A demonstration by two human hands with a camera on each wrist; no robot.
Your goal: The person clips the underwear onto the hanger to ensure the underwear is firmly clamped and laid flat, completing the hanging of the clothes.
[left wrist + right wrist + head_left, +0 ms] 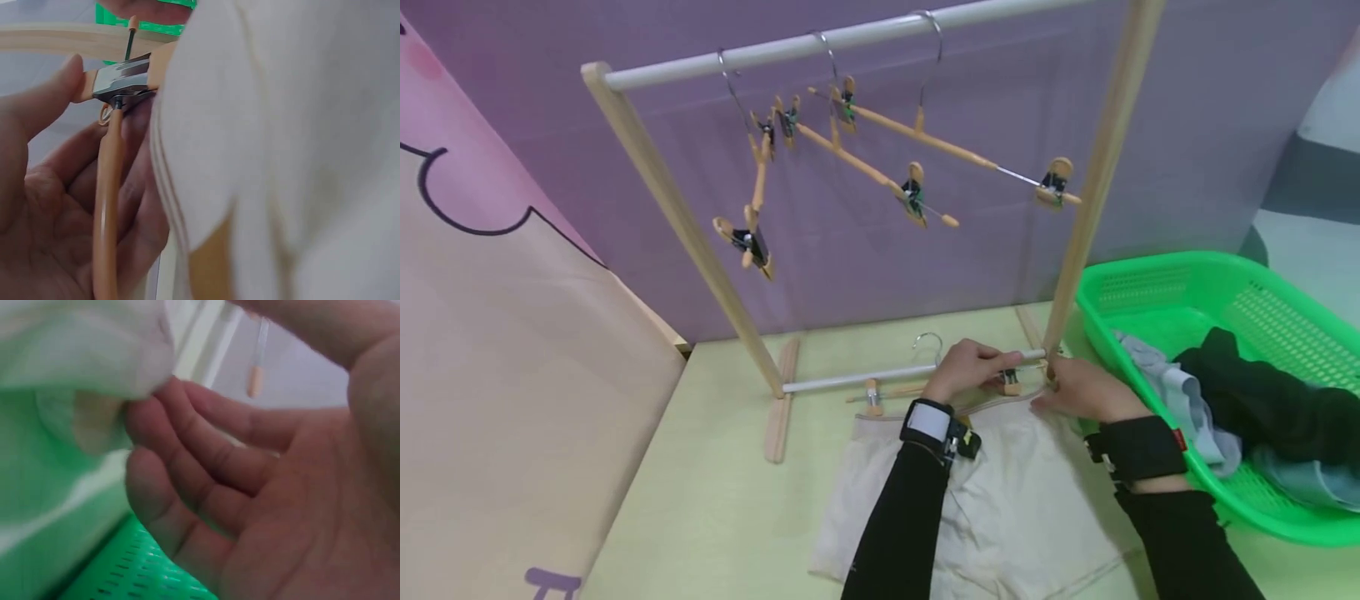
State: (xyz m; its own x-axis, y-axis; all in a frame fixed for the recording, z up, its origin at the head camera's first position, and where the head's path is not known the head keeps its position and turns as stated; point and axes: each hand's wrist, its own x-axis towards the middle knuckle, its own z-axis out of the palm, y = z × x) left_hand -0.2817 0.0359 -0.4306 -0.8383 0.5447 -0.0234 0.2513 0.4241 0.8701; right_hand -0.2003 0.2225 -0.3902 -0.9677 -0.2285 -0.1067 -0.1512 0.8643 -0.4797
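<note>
A cream garment (1015, 492) with a stitched waistband lies flat on the table; whether shorts or a skirt, I cannot tell. My left hand (966, 367) pinches the right-hand clip (125, 78) of a wooden clip hanger (108, 206), thumb on the clip's end and fingers beneath. That hanger lies along the waistband, its left clip (873, 398) resting above the cloth's left corner. At the waistband's right corner, my right hand (1086, 390) pinches the cloth (94, 344) with its fingertips. Cloth partly hides the held clip's mouth in the left wrist view.
A wooden rack with a white top rail (865, 33) carries three clip hangers (917, 133). Its lower rail (857, 379) runs just behind the hands, beside the right post (1105, 167). To the right, a green basket (1150, 271) holds dark and light-blue clothes (1262, 392).
</note>
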